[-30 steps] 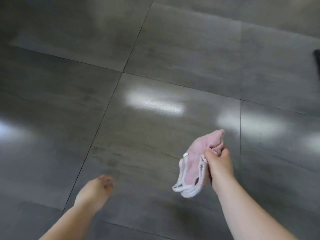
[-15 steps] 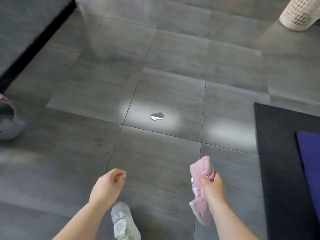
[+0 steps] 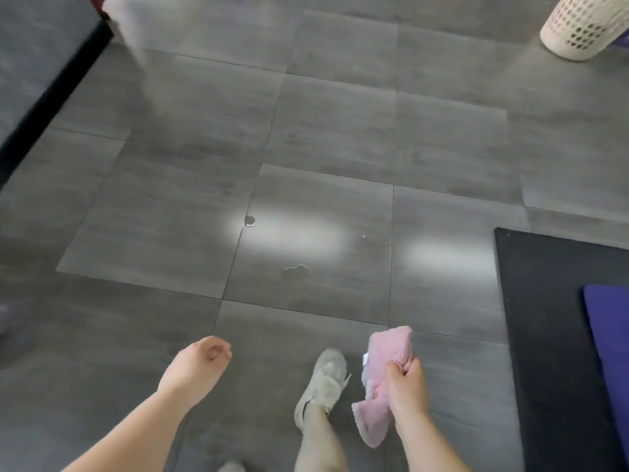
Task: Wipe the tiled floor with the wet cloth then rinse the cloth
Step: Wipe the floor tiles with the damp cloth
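Seemingly mid-task: right hand (image 3: 406, 386) clutches the bunched cloth (image 3: 381, 386) above the floor (image 3: 170, 216), left hand (image 3: 197, 364) loosely curled, empty; puddles remain, rinsing undone.

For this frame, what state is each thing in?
pink cloth: bunched, held off the floor
right hand: grips the cloth
left hand: empty, fingers loosely curled
tiled floor: glossy, small puddles ahead
basket: upright
blue mat: flat on the black mat
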Motion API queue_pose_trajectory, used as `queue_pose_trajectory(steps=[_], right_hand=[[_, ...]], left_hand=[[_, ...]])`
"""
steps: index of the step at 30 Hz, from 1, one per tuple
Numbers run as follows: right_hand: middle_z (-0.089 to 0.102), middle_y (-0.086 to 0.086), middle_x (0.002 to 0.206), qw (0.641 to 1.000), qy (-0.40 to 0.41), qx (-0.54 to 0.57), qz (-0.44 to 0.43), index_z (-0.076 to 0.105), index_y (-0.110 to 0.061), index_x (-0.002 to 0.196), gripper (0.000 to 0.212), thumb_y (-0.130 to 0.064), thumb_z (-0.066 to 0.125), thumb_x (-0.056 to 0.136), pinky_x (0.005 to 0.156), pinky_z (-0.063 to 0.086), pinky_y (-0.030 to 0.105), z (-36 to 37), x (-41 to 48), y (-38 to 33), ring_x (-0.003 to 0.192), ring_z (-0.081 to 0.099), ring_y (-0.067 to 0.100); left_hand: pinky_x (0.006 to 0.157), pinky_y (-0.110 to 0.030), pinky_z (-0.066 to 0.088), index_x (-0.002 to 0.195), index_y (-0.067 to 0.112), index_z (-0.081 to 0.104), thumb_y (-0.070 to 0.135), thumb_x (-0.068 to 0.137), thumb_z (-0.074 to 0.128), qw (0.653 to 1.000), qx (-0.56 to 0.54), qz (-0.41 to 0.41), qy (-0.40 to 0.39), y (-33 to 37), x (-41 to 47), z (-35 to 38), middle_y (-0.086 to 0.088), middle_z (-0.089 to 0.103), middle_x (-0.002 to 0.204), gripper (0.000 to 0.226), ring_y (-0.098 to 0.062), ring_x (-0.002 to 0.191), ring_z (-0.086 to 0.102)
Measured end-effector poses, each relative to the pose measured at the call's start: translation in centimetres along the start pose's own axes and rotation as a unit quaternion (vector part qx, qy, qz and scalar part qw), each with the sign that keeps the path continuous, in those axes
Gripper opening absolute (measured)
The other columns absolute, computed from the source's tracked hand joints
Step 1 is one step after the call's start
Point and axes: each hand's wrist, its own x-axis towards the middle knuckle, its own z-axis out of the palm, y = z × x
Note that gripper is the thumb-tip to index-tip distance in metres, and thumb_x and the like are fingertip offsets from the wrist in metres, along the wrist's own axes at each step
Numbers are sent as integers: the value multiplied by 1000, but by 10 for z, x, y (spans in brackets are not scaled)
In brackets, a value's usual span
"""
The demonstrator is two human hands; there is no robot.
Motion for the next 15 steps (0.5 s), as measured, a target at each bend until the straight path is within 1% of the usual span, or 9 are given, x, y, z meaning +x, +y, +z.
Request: queue_pose_trajectory(steps=[2,3,6,8,9,11,12,13,15], right_hand=[[45,0,67,999,-31,-25,-29,41,-9,84,10,1,42,87,51,30,25,7,41,-22,78,47,27],[46,-1,68,998,-37,-37,-39,40,-11,83,12,0,41,87,52,30,27,16,67,-30,78,47,27],[50,8,74,993,-27,-96,-56,40,-10,84,9,-1,41,87,62,31,30,57,147,-45,79,47,27],[50,10,76,992,-8,-108,-71,38,-13,75,17,-1,40,87,65,30,30,93,204,-45,78,47,28],[51,10,79,990,6,-114,-83,37,-13,76,17,-1,39,88,66,30,30,113,231,-42,79,49,29],[51,9,84,986,18,-111,-120,37,-11,87,9,-3,38,89,66,31,30,158,285,-31,79,48,29],[50,6,82,983,9,-122,-137,38,-11,92,8,-4,38,90,66,30,30,183,311,-22,78,46,27],[49,3,80,976,-10,-145,-163,41,-12,98,10,-5,39,90,65,30,29,207,333,-12,78,45,25],[52,0,85,946,-96,-200,-234,46,-12,113,25,-14,44,88,66,36,27,256,377,15,78,49,24]], left_hand=[[72,-25,42,81,35,54,24,86,52,1000,13,26,-6,23,38,8,5,65,95,13,-17,85,58],[71,-25,42,85,33,57,23,86,51,999,16,30,-7,32,63,15,4,65,97,12,-17,86,59],[74,-25,39,103,21,62,18,89,43,998,52,11,18,39,145,44,-1,65,107,24,-22,92,56],[80,-27,41,108,22,60,17,89,41,995,95,22,29,33,205,69,0,64,113,27,-24,102,57],[83,-26,41,110,24,59,18,90,40,990,136,45,18,27,234,83,2,62,116,28,-22,106,56],[88,-22,40,116,27,55,20,90,38,965,230,124,-30,11,297,111,7,59,123,31,-17,113,54],[91,-22,39,118,28,53,20,89,38,946,274,166,-45,2,326,125,8,56,126,33,-15,116,52],[94,-21,36,120,29,50,20,88,37,930,305,196,-52,-10,355,138,8,53,130,36,-15,119,49],[101,-22,32,127,28,45,18,87,39,910,354,210,-51,-39,409,160,8,48,134,42,-13,125,44]])
